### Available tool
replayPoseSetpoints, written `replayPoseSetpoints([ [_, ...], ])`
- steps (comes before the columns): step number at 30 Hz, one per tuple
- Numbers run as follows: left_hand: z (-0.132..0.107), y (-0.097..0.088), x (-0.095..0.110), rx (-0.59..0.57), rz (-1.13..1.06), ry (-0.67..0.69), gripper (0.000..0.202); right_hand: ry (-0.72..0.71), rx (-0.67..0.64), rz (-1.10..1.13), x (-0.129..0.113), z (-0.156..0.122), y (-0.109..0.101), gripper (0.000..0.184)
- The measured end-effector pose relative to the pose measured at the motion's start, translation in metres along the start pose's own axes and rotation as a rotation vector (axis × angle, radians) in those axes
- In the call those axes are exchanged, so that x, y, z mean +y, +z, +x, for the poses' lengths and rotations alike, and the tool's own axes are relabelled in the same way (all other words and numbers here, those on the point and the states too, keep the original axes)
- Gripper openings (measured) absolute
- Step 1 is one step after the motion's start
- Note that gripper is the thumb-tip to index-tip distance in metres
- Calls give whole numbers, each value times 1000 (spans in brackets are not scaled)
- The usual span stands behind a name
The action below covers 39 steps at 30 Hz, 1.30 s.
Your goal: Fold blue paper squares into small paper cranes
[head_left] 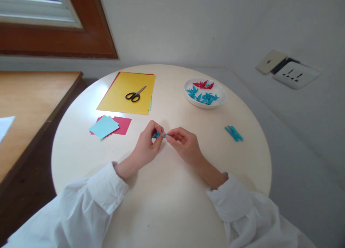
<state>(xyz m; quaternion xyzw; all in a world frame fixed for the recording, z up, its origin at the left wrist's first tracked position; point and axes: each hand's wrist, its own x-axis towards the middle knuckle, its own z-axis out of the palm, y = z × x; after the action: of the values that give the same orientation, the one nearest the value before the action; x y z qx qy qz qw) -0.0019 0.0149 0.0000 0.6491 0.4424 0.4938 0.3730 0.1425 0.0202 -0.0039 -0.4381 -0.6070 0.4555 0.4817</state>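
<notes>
Both my hands meet over the middle of a round cream table (161, 197). My left hand (147, 145) and my right hand (183, 144) are closed in a pinch on one small folded piece of blue paper (159, 135), each gripping an end. Most of the piece is hidden by my fingertips. Both forearms wear white sleeves.
A white dish (205, 93) of small folded blue and red paper figures sits at the back right. Folded blue strips (234, 133) lie to the right. Black scissors (135, 94) rest on yellow paper (126, 93); light blue (104, 126) and red squares (122, 125) lie left. A wooden bench (27, 108) stands far left.
</notes>
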Motion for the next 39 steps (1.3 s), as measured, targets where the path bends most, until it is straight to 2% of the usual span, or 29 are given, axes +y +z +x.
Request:
replayPoseSetpoints([
  [8,-1,-1,-1,-30,71,-12,10,-58,-9,-152,-1,-1,-1,12],
  [16,-1,-2,0,-58,108,-3,14,-77,16,-190,-1,-1,-2,10],
  [25,-1,-1,-7,-107,125,8,18,-122,9,-249,3,1,1,10],
  [39,0,-2,-4,-135,149,-22,14,-193,28,-328,4,2,0,6],
])
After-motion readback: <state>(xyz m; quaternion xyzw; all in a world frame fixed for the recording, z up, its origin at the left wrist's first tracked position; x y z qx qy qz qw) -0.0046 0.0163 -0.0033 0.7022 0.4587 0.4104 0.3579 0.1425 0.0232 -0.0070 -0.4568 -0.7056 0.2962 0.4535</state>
